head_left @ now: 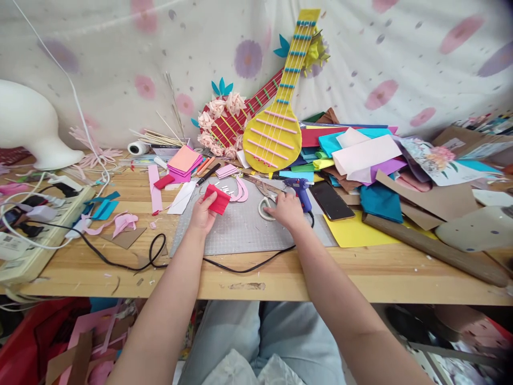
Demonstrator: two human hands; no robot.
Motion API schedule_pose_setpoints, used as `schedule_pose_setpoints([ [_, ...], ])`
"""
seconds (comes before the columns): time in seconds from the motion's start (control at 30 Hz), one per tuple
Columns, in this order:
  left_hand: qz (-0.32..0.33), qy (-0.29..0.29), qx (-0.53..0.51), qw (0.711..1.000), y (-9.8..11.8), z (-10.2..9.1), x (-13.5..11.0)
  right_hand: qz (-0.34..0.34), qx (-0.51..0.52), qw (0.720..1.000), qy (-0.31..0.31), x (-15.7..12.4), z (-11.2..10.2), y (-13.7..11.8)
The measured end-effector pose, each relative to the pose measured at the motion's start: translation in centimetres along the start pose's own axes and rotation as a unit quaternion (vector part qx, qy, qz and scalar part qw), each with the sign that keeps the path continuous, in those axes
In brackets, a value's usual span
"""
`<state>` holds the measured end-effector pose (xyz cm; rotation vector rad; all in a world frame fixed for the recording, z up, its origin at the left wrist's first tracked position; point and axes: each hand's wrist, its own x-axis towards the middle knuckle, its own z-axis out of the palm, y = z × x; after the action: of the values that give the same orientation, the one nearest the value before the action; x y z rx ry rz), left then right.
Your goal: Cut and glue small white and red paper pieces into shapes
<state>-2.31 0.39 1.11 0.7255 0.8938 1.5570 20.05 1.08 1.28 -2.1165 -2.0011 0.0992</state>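
My left hand (204, 211) pinches a small folded piece of red crepe paper (218, 201) above the grey cutting mat (240, 238). On the right side of the mat, my right hand (287, 209) is closed around the handles of a pair of scissors (264, 208), with one pale loop showing left of the fingers. The blades point away and lie partly hidden. Just beyond that hand rests a blue glue gun (300, 192). Pink curved paper cutouts (240, 190) lie between my hands, with small white bits near them.
A yellow paper-covered lute (272, 139) and a red flowered one (224, 125) lean against the backdrop. Coloured paper (368, 152) is piled at right beside a phone (332, 200). A black cord (240, 271) crosses the table front from the power strip (52, 230).
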Motion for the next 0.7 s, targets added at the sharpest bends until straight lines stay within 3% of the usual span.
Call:
schedule_pose_setpoints([
  [0.17, 0.123, 0.024, 0.076, 0.989, 0.5, -0.1, -0.4, 0.035, -0.006, 0.999, -0.009, -0.2, -0.1, -0.7],
  [0.3, 0.057, -0.048, 0.016, 0.997, 1.5, -0.2, -0.9, 0.045, 0.015, 0.998, -0.051, 0.1, -1.0, 0.0],
  [0.4, 0.012, -0.051, -0.020, 0.998, 1.6, -0.2, -0.8, 0.032, 0.117, 0.989, -0.085, 0.4, -1.9, 1.2],
  [0.47, -0.004, -0.036, -0.023, 0.999, 1.3, -0.2, -0.6, 0.017, 0.258, 0.958, -0.124, 0.5, -2.6, 1.9],
  [0.57, -0.024, -0.025, -0.016, 0.999, 1.0, -0.1, -0.4, -0.029, 0.463, 0.866, -0.187, 0.2, -3.3, 2.4],
  [0.63, -0.036, -0.023, -0.014, 0.999, 0.8, -0.1, -0.3, -0.079, 0.527, 0.820, -0.209, -0.1, -3.4, 2.2],
  [0.7, -0.036, -0.033, -0.005, 0.999, 0.6, -0.1, -0.3, -0.128, 0.548, 0.798, -0.215, -0.5, -3.4, 1.9],
])
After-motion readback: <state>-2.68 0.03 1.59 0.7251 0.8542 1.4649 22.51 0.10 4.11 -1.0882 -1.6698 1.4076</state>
